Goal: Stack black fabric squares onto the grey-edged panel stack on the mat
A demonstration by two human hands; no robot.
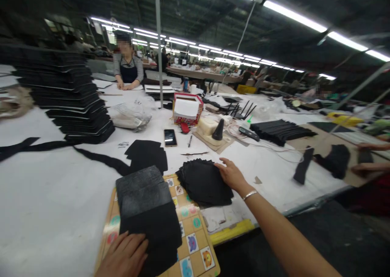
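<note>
My left hand (124,254) lies with its fingers flat on the lower left part of a black sheet piece (149,216). That piece rests on a tan board printed with small animal pictures (195,244), and its upper part looks greyer. To the right is a fanned stack of black pieces (207,181), partly over the board's edge. My right hand (231,173), a bracelet at its wrist, reaches to the stack's upper right edge with fingers extended and apart. Beyond the board, more black cut pieces (148,155) lie on the white table.
A tall pile of black sheets (76,94) stands at the left. Farther back are a phone (170,137), a red box (187,108), a black cone (218,130) and black strips (280,130). A co-worker (128,66) sits across the table; another person's hands (368,157) show at right.
</note>
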